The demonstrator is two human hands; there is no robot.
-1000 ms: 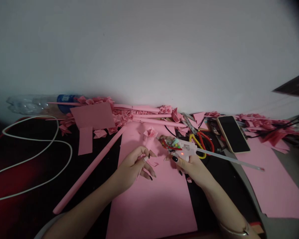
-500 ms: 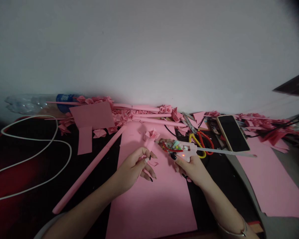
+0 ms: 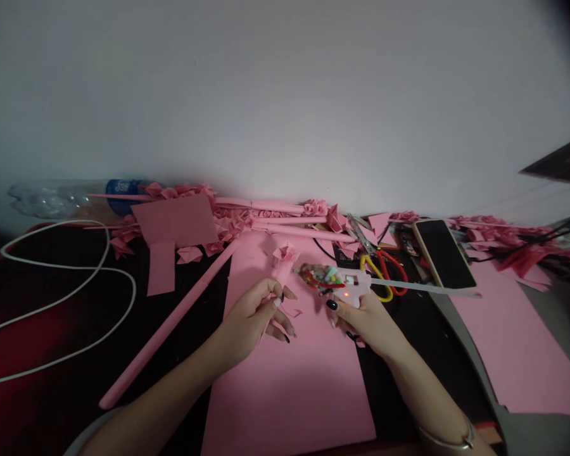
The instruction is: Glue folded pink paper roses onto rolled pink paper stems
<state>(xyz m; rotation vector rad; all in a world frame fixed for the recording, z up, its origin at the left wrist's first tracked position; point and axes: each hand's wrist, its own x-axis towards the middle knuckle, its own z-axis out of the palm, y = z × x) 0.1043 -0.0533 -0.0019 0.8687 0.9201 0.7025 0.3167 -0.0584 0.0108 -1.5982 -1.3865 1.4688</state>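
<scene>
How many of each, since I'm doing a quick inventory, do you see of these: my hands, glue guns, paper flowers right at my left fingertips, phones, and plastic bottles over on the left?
Hands: 2 (left hand, right hand)
Glue gun: 1
Paper flower at the left fingertips: 1
Phone: 1
Plastic bottle: 1
Total: 6

wall [image 3: 285, 107], plain and pale grey, filling 12 o'clock; light dim, brightest on it just above centre, fading outward. table [image 3: 449, 364], dark-topped, meeting it below. panel [image 3: 558, 163], dark, toward 3 o'clock. grey surface [image 3: 536, 434] at 4 o'clock, possibly floor. red patch [image 3: 14, 354] at 8 o'clock.
</scene>
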